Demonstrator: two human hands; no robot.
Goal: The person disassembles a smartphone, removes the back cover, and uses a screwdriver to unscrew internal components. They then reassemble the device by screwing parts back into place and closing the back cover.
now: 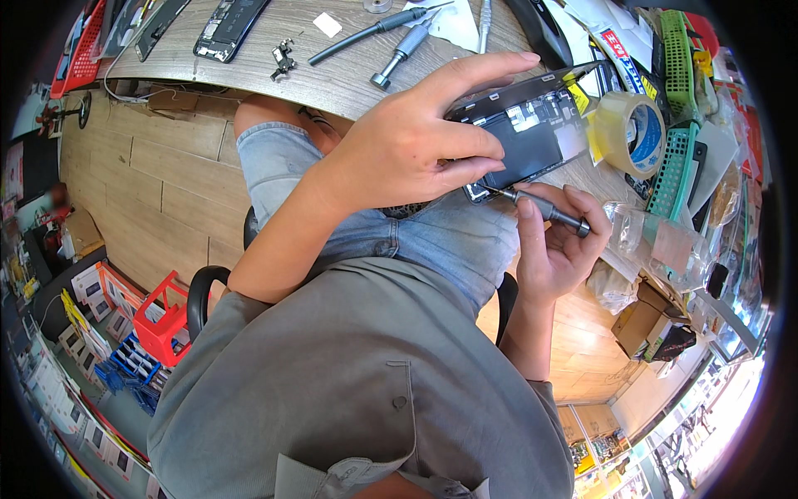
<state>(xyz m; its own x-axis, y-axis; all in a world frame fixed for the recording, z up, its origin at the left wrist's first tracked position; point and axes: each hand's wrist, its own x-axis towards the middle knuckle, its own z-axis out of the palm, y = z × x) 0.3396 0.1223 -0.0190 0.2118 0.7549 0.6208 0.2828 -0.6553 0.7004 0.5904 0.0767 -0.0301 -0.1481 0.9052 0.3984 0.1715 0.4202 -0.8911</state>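
Observation:
My left hand (pixel 416 145) grips an opened dark phone (pixel 536 145) at the desk's front edge, its fingers over the top and across the left part, with the inner circuitry facing up. My right hand (pixel 561 249) holds a short metal screwdriver (pixel 549 208) between thumb and fingers, its thin tip at the phone's lower left corner. Behind my left hand, two more screwdrivers (pixel 370 33) (pixel 399 54) lie on the desk near a small metal-and-black part (pixel 283 58) and a white square (pixel 327 24). Another opened phone (pixel 224 29) lies further left.
The wood-patterned desk (pixel 332 87) holds a tape roll (pixel 632 133), a black object (pixel 540 29), papers, a green basket (pixel 677 62) and a teal basket (pixel 669 179) at right. Clear plastic bags (pixel 673 249) lie beside them. A red plastic rack (pixel 158 320) is at lower left.

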